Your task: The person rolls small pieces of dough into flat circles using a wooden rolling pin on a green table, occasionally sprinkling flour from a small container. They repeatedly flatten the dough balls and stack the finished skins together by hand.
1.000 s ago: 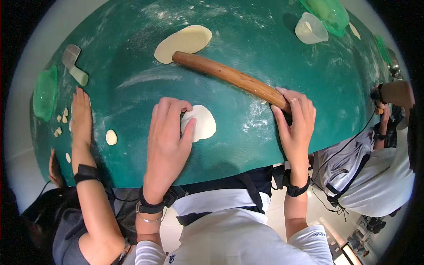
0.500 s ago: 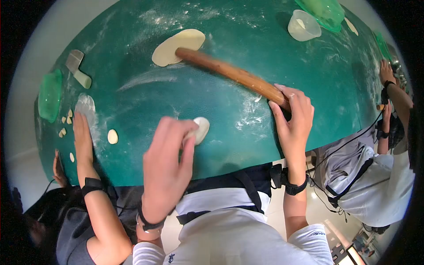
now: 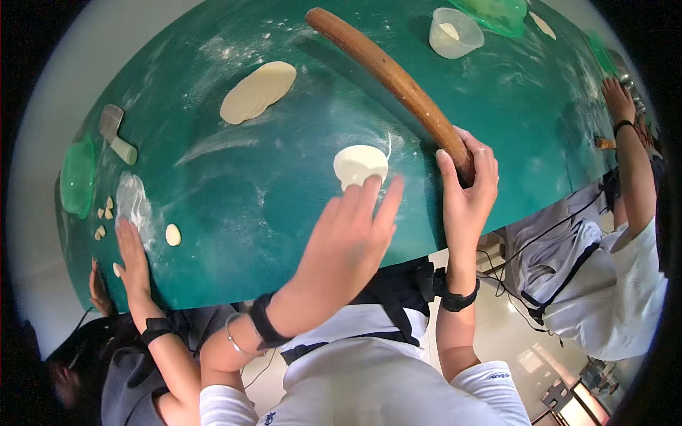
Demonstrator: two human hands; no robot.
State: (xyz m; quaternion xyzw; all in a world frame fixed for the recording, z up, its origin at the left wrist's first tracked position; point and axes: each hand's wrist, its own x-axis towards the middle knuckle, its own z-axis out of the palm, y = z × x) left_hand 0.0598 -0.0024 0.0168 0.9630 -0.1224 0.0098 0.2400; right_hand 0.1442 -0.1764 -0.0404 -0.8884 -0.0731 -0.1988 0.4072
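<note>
A flat, round dough wrapper (image 3: 360, 162) lies on the floured green table in front of me. My left hand (image 3: 348, 238) reaches over its near edge, fingers stretched out and slightly blurred. In my right hand (image 3: 472, 174) is the near end of a wooden rolling pin (image 3: 387, 74), fingers wrapped around it. The pin slants away to the upper left, its far end raised with a shadow below. Farther left sits an overlapping stack of dough wrappers (image 3: 257, 92).
At left are a scraper (image 3: 118, 135), a green basket (image 3: 78, 177), small dough pieces (image 3: 173, 234) and another person's hand (image 3: 133, 255) on a floury patch (image 3: 135, 202). A clear plastic tub (image 3: 455, 34) stands at the back right. Another person's hand (image 3: 618, 99) rests on the table's right side.
My left hand has moved right and its pinch has loosened over the wrapper. The rolling pin's far end has swung up, away from the wrapper stack it overlapped.
</note>
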